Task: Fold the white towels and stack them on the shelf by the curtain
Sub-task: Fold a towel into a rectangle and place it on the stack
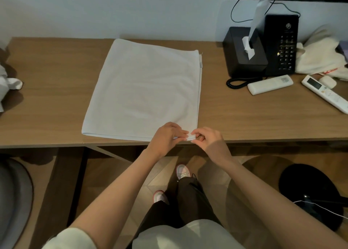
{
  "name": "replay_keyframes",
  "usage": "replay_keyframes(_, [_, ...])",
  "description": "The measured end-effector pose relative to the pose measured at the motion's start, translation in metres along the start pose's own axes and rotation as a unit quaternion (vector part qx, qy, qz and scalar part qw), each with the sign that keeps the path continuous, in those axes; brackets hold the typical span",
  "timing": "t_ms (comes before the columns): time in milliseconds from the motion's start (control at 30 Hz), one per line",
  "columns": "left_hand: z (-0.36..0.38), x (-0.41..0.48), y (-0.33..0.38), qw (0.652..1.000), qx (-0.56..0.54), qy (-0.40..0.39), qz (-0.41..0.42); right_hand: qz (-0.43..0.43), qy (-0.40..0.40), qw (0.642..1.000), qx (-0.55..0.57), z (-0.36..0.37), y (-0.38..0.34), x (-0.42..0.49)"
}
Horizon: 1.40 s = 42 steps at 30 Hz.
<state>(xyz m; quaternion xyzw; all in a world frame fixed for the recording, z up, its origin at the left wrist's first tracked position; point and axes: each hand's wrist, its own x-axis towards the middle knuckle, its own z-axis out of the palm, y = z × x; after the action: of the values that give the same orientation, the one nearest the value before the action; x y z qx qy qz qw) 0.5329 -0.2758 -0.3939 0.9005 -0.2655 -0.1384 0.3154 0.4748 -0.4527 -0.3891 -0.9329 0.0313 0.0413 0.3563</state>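
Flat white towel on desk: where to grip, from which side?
Grip the towel at its near right corner, coming from the front edge of the desk. It lies flat, so only edges lift, and its layered hems meet there. The left hand and right hand pinch that corner.

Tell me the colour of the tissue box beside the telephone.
Black; the tissue box shows best in the head view.
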Motion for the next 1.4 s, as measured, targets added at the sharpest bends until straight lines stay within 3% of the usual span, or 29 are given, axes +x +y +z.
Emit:
replay_keyframes(167, [-0.011, -0.008, 0.004, 0.999, 0.024, -0.010, 0.021, -0.021, -0.105, 0.984, -0.140, -0.016, -0.012, 0.009])
replay_keyframes(233, [-0.026, -0.015, 0.002, 0.999, 0.026, 0.012, 0.020, -0.006, -0.063, 0.992, -0.110, -0.026, -0.026, 0.011])
replay_keyframes(300, [-0.046, -0.021, -0.003, 0.996, 0.009, 0.090, 0.002, -0.013, 0.007, 0.998, -0.056, -0.036, -0.042, 0.012])
replay_keyframes(433, [-0.095, -0.030, -0.023, 0.975, -0.006, 0.201, -0.092, -0.037, 0.092, 0.994, 0.044, -0.057, -0.075, 0.025])
replay_keyframes(767, [-0.166, -0.076, -0.070, 0.954, -0.027, 0.155, -0.257, -0.077, 0.294, 0.931, 0.203, -0.104, -0.130, 0.061])
replay_keyframes(900, [-0.183, -0.090, -0.063, 0.935, -0.080, 0.178, -0.297, -0.057, 0.313, 0.920, 0.228, -0.114, -0.139, 0.063])
replay_keyframes(1000, [-0.205, -0.093, -0.041, 0.900, -0.219, 0.197, -0.322, -0.038, 0.324, 0.913, 0.245, -0.125, -0.142, 0.063])
replay_keyframes(1200, [-0.253, -0.099, 0.028, 0.805, -0.473, 0.273, -0.233, -0.040, 0.359, 0.883, 0.298, -0.164, -0.162, 0.055])
replay_keyframes(1400, [-0.273, -0.115, 0.077, 0.752, -0.556, 0.337, -0.108, -0.088, 0.388, 0.873, 0.281, -0.205, -0.166, 0.024])
